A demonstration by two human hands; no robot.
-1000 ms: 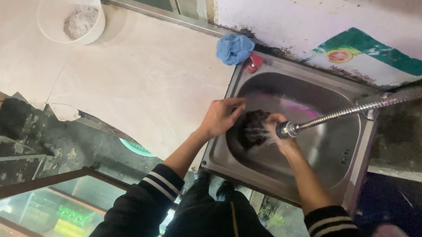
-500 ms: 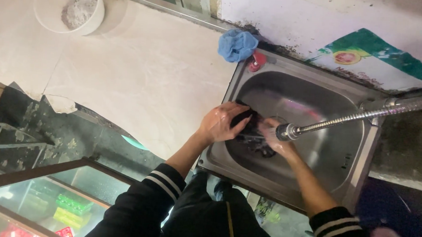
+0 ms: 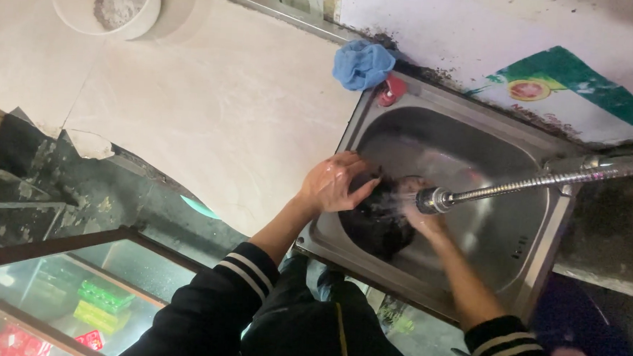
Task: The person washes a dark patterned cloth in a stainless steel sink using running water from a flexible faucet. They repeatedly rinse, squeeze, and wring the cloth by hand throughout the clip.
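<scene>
Steel sink (image 3: 533,259), one basin, seen from above, set into a pale counter (image 3: 212,116). Two bare hands inside the basin, both on one dark wet cloth (image 3: 379,220) bunched near the basin's left side. Left hand (image 3: 332,184) on top of the cloth, fingers bent over its upper edge and pressing it. Right hand (image 3: 420,211) at the cloth's right side, mostly hidden behind the tap head; touching the cloth, but whether curled round it or flat against it cannot be told. One long metal tap (image 3: 530,184) reaching in from the right, its head just above the right hand, water spraying onto the cloth. Two dark sleeves with white stripes at the cuffs.

On the counter: one blue rag (image 3: 363,64) crumpled at the sink's far left corner, one small red object (image 3: 391,91) touching the sink rim just beside it, and one white bowl (image 3: 142,17) with grey powder at the far left, well apart from the sink. One glass case (image 3: 62,295) with green and red packets at lower left.
</scene>
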